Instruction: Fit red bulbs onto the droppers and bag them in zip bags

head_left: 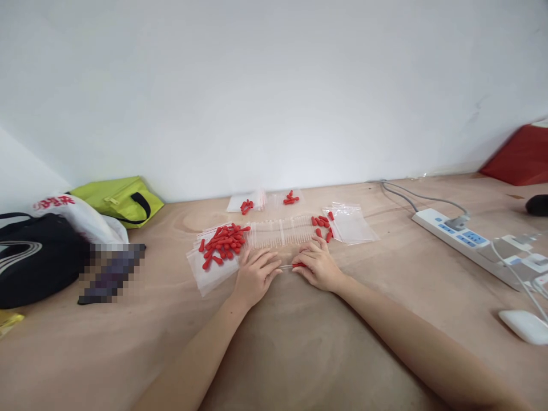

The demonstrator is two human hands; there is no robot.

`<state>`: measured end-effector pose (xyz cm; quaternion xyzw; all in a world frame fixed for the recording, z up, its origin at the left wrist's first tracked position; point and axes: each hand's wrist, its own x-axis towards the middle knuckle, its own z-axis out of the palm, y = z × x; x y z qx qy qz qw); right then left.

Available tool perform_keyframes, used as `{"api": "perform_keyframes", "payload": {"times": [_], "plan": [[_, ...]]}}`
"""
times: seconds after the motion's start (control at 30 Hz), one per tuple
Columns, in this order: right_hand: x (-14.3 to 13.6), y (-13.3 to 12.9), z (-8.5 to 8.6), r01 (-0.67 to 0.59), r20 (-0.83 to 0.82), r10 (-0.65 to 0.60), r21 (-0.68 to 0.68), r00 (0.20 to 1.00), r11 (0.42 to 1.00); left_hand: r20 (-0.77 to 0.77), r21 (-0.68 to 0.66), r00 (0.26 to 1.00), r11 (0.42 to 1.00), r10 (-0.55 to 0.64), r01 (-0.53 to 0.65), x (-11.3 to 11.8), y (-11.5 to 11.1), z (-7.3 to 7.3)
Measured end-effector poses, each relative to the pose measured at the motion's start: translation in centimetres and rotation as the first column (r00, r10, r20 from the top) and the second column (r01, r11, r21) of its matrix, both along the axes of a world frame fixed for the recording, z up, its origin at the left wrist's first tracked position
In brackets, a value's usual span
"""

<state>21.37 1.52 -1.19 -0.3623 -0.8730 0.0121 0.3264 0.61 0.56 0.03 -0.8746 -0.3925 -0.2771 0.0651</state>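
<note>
Between my hands lies a thin clear tube (286, 266), roughly level. My left hand (256, 275) is closed on its left end. A red rubber bulb (298, 265) at the tube's right end is pinched in my right hand (317, 265). Beyond my hands, several clear tubes (280, 232) lie side by side in a row. To their left a pile of red bulbs (222, 242) rests on clear plastic bags (208, 273). More red bulbs (320, 221) lie to the right, beside other clear bags (351, 224).
Near the wall, two small groups of red bulbs (247, 206) (291, 198) lie on bags. A yellow-green bag (115, 197), a white bag (92, 220) and a black bag (43, 257) are at left. A power strip (454, 231) with cables and a white charger (524, 326) are at right.
</note>
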Motion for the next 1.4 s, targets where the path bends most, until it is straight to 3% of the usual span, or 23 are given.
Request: {"api": "perform_keyframes", "payload": {"times": [0.2,0.57,0.9,1.03,1.1,1.2,1.3,1.4], "plan": [[0.2,-0.1,0.0,0.050,0.009,-0.051,0.043,0.999,0.998,0.008,-0.005,1.000,1.000,-0.015,0.015,-0.2,0.1,-0.2],[-0.4,-0.1,-0.1,-0.048,0.044,0.046,0.036,0.998,0.998,0.053,-0.024,0.998,0.999,-0.044,0.046,0.3,-0.2,0.0],[-0.5,-0.1,0.0,-0.015,0.043,0.014,0.024,0.999,1.000,0.044,-0.025,0.999,1.000,-0.010,0.011,0.4,-0.4,0.2],[-0.8,0.3,0.0,0.076,-0.219,-0.106,-0.141,0.970,0.987,0.151,0.013,0.987,0.998,0.052,-0.055,1.0,-0.2,0.1],[-1.4,0.4,-0.3,0.041,-0.446,-0.160,-0.265,0.881,0.963,0.195,0.010,0.978,0.998,0.066,-0.069,1.3,-0.1,0.1],[-2.5,0.4,-0.8,-0.110,-0.704,-0.193,-0.361,0.683,0.926,0.207,-0.013,0.977,0.999,0.046,-0.045,1.5,-0.1,0.1],[-2.7,0.8,-0.3,-0.168,-0.763,-0.200,-0.374,0.614,0.912,0.150,-0.075,0.989,0.997,0.015,-0.003,1.4,-0.2,0.1],[-1.0,2.4,1.4,-0.012,-0.692,-0.273,-0.378,0.668,0.926,0.085,-0.162,0.996,0.987,0.019,-0.005,1.3,-0.2,-0.2]]}}
